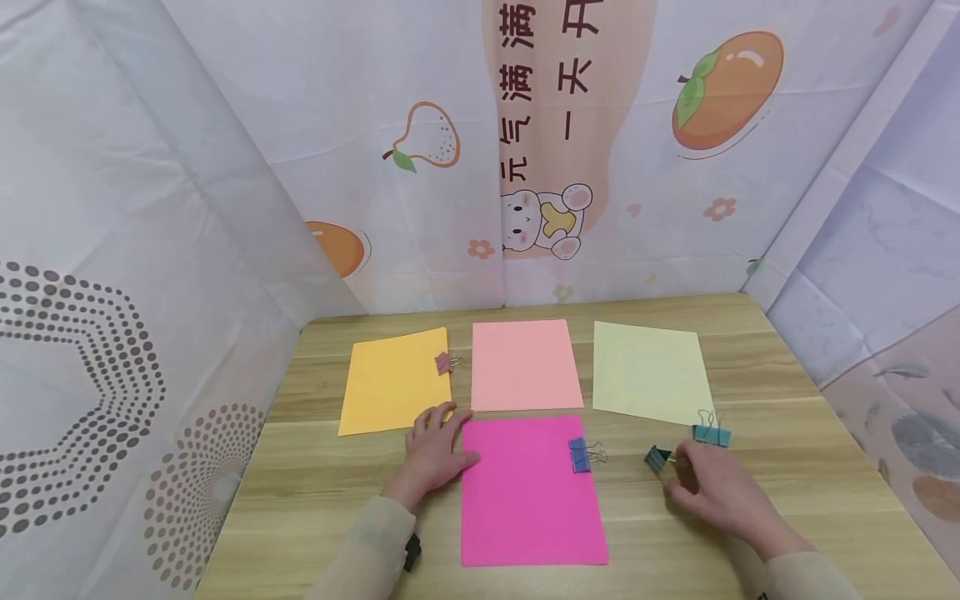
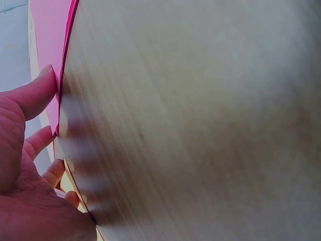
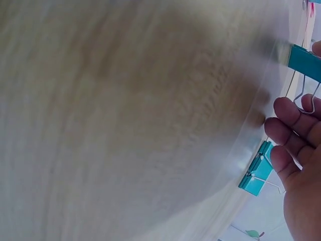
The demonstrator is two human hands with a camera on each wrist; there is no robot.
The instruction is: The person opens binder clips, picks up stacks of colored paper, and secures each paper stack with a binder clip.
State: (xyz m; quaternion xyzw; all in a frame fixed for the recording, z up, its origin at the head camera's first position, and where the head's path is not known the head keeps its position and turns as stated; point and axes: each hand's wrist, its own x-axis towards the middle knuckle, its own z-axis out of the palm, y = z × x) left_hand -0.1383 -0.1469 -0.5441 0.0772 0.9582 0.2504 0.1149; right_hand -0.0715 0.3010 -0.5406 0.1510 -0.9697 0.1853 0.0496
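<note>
Left hand (image 1: 432,454) relaxed, touching magenta paper (image 1: 528,508); right hand (image 1: 722,490) pinching teal clip (image 1: 657,458); three other clips (image 1: 581,455), three other papers (image 1: 527,365).

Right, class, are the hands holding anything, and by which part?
The right hand pinches a teal binder clip by its wire handles; the left hand, touching the magenta paper, grips nothing.

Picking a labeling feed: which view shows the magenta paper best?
Head: the magenta paper shows nearly whole, the left hand overlapping its left edge. Left wrist: only a cropped strip, partly behind that hand. Right wrist: at most a sliver at top right, too small to confirm.
</note>
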